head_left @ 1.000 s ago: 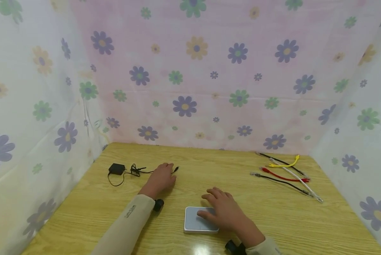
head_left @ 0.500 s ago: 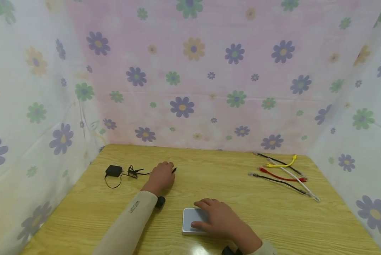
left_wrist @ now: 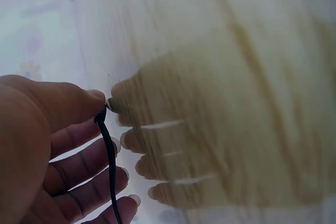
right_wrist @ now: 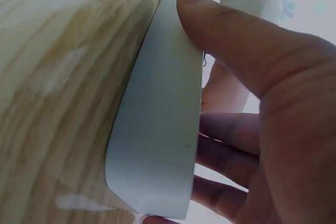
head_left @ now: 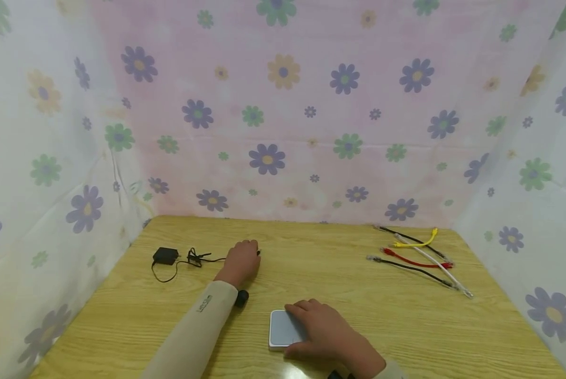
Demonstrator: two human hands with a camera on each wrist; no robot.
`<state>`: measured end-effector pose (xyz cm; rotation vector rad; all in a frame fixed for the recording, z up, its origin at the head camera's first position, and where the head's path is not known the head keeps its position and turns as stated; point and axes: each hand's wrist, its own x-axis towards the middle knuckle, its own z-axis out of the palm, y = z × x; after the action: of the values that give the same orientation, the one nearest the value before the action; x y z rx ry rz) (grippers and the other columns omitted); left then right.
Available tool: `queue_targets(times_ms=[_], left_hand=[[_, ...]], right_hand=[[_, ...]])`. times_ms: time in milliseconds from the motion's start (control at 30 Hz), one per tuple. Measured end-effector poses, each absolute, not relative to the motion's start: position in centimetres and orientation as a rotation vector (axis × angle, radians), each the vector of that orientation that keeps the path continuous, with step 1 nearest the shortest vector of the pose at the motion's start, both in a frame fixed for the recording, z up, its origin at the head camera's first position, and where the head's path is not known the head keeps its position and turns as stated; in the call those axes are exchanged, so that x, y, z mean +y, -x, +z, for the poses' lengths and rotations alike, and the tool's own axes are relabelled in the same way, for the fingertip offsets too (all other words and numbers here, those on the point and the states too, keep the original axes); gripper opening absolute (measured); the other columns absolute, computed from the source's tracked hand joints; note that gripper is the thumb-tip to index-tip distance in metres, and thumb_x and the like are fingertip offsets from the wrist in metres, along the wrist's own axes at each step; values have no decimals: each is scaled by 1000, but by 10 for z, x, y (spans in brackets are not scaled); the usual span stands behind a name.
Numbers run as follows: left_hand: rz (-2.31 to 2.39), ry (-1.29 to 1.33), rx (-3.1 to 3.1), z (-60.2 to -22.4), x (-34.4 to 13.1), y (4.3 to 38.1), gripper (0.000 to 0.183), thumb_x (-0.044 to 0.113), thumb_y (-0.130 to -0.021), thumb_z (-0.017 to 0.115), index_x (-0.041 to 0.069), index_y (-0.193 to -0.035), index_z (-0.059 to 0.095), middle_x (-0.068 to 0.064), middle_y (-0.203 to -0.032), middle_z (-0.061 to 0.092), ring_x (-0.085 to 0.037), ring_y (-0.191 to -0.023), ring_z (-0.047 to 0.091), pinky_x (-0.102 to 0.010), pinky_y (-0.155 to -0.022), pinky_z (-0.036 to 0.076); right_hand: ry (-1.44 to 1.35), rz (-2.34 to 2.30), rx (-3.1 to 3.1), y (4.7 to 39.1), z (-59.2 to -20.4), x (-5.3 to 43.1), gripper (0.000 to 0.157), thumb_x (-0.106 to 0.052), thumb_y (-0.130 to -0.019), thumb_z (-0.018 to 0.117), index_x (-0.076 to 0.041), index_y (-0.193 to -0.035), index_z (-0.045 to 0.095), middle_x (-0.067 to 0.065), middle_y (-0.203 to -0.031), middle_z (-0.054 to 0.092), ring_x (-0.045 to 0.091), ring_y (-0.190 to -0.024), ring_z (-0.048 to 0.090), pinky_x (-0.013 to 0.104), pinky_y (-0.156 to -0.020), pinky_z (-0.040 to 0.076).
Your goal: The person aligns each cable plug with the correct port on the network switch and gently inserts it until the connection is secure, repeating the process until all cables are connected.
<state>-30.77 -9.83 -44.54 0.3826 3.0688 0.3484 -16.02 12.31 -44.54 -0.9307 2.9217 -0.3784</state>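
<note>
My left hand (head_left: 242, 261) is at the mid-left of the table, pinching the plug end of a black power adapter cord (left_wrist: 111, 153) between thumb and forefinger. The plug is mostly hidden by the fingers; its tip shows just past them. The cord runs left through a tied bundle to the black power adapter (head_left: 165, 256), which lies on the table. Near the front, my right hand (head_left: 327, 334) grips a flat white box with a grey top (head_left: 283, 327). In the right wrist view its thumb presses the box's white side wall (right_wrist: 157, 108), and the other fingers reach across to the far side.
Several short cables lie at the back right: a yellow cable (head_left: 420, 244), a red cable (head_left: 413, 259), a white cable (head_left: 453, 276) and black ones. A flowered cloth (head_left: 306, 126) encloses the wooden table (head_left: 169, 326) at the back and both sides.
My right hand has lowered onto the white box, its thumb moving from the top to the near side. The left fingers have closed further over the plug end. The view has shifted slightly.
</note>
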Motion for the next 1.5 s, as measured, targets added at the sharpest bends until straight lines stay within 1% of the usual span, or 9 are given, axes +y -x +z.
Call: queue_targets(times_ms=[133,367,533,667,867,1033,1167,1267,1500], left_hand=[[382,-379,3050,-447,-101,309,27,17,-99,55,-3,-118,59,-17,-105,63,-33,-98,62,-46,-83,52],[470,-368,3016,-452,-107,312,15,9,-99,49,-1,-106,59,-15,-97,62,-29,-89,62,-43,-78,52],[576,-351,2992,-458,-112,313,15,5,-97,50,1,-107,61,-14,-103,65,-29,-97,63,-43,-84,51],[714,-332,2941,-460,-116,309,17,6,-96,52,3,-109,63,-12,-106,67,-28,-99,64,-43,-85,51],[817,-371,2898,-460,-122,297,13,9,-96,56,7,-106,65,-6,-93,66,-19,-81,61,-39,-74,51],[874,-407,2870,-460,-127,288,12,11,-96,57,10,-104,66,-2,-87,64,-14,-74,56,-35,-71,48],[890,-437,2864,-461,-130,281,12,12,-96,57,12,-102,66,-1,-87,63,-13,-74,54,-35,-72,46],[894,-461,2855,-460,-131,275,11,12,-96,57,13,-101,67,-1,-89,64,-13,-76,55,-36,-74,47],[958,-483,2793,-457,-136,260,11,11,-96,57,14,-102,66,1,-92,64,-12,-80,56,-36,-76,47]], right_hand=[[922,-389,2910,164,-448,122,83,-69,-72,71,-19,-137,56,-2,-128,61,16,-111,57,33,-81,50],[888,-489,2881,173,-451,123,83,-66,-71,74,-19,-137,56,-2,-129,60,15,-110,56,33,-84,48],[857,-588,2853,180,-456,125,82,-63,-71,76,-18,-137,57,-2,-129,60,15,-107,55,31,-82,48],[817,-652,2830,187,-459,127,83,-62,-71,77,-17,-137,56,-1,-129,59,17,-107,54,31,-82,48],[786,-733,2794,196,-461,130,83,-60,-72,78,-16,-139,55,2,-131,57,20,-109,53,33,-81,48],[721,-835,2744,201,-462,131,84,-58,-71,79,-18,-140,54,3,-134,55,22,-112,51,36,-83,47],[688,-890,2727,203,-464,132,83,-58,-71,79,-18,-140,54,5,-134,54,23,-114,51,38,-85,47],[692,-932,2722,204,-464,132,82,-56,-71,80,-17,-139,55,5,-133,55,23,-113,51,39,-85,47],[694,-999,2696,207,-465,136,81,-58,-74,77,-18,-140,54,6,-133,55,22,-112,54,40,-85,47]])
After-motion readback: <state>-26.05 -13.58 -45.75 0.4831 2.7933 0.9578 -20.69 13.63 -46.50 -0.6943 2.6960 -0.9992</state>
